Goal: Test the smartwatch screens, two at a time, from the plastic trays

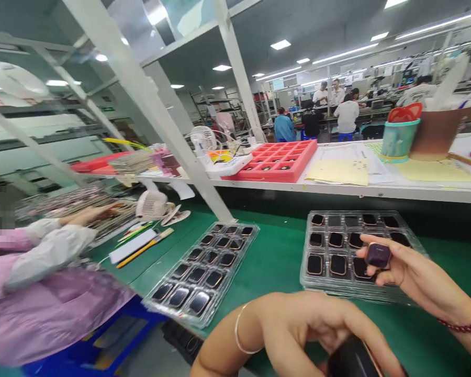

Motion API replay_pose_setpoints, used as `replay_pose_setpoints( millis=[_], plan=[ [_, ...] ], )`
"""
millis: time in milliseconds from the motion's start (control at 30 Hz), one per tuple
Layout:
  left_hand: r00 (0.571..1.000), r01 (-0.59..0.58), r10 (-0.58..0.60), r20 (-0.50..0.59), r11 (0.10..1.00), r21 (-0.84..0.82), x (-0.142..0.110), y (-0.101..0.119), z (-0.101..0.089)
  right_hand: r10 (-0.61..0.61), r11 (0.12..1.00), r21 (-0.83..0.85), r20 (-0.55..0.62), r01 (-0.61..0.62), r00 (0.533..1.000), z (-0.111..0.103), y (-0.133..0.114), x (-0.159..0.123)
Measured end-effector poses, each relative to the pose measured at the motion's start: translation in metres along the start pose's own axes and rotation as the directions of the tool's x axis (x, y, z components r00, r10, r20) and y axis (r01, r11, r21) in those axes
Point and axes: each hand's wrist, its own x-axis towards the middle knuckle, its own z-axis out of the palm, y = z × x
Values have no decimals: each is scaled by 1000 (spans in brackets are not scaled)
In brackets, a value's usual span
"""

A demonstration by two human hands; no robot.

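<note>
At the bottom of the view my left hand (310,319), with a thin bangle at the wrist, is curled around a dark, glossy watch case (353,361), partly cut off by the frame. My right hand (424,275), wearing a dark red bead bracelet, pinches a second watch case (378,255) between thumb and fingers. It is held above a clear plastic tray (305,281) with several black-faced, gold-edged watch cases in its pockets. Part of that tray is hidden behind the hand. Another clear tray (208,318) of watch cases lies at an angle to the left.
Both trays lie on a green mat (277,246). A raised shelf (337,192) carries a red divided box (298,167), papers (339,172) and a teal cup (400,139). Left are a brush (145,248), a small fan (152,205) and a co-worker's sleeve (51,251). A white post (204,191) rises between.
</note>
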Motion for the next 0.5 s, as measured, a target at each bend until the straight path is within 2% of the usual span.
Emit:
replay_pose_setpoints(
  millis=[67, 133, 200, 233, 267, 333, 500],
  plan=[
    [964, -128, 135, -231, 991, 43, -3, 8, -6, -26, 992, 122, 83, 16, 996, 20, -16, -19],
    [876, -195, 228, -425, 973, 121, 3, 12, -21, -56, 978, 207, 199, 14, 978, 40, -27, -38],
    [788, -181, 265, -555, 962, 202, 17, 12, -38, -66, 955, 294, 286, -22, 956, 55, -32, -54],
    [760, -159, 268, -592, 960, 231, 24, 10, -46, -78, 946, 324, 293, -22, 953, 60, -33, -60],
    [747, -135, 261, -611, 960, 246, 31, 8, -51, -74, 946, 324, 283, -22, 956, 63, -34, -65],
    [750, -99, 239, -616, 963, 253, 40, 2, -57, -71, 957, 289, 253, -5, 965, 65, -35, -74],
    [771, -67, 200, -604, 970, 236, 47, -9, -55, -91, 973, 228, 291, 24, 952, 60, -38, -83]
  ],
)
